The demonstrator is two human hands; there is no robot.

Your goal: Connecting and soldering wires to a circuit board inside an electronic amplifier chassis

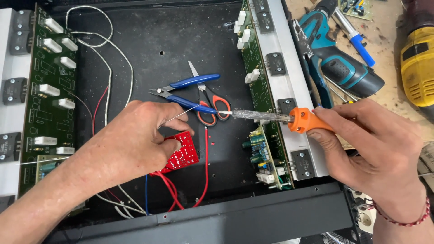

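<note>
My left hand (131,140) pinches a thin solder wire (183,113) and rests against a small red circuit board (183,153) with red and blue wires trailing from it. My right hand (366,144) grips the orange handle of a soldering iron (307,121); its metal shaft (257,115) points left and the tip meets the end of the solder wire. Both sit over the black floor of an open metal chassis (158,40). Blue-handled cutters (190,92) and red-handled scissors (210,106) lie just behind the tip.
Green circuit boards with white resistors line the chassis at left (45,90) and right (260,86) on aluminium rails. A teal cordless drill (339,63), a blue-handled tool (357,40) and a yellow drill (418,68) lie on the wooden bench at right. White wires (106,63) loop inside.
</note>
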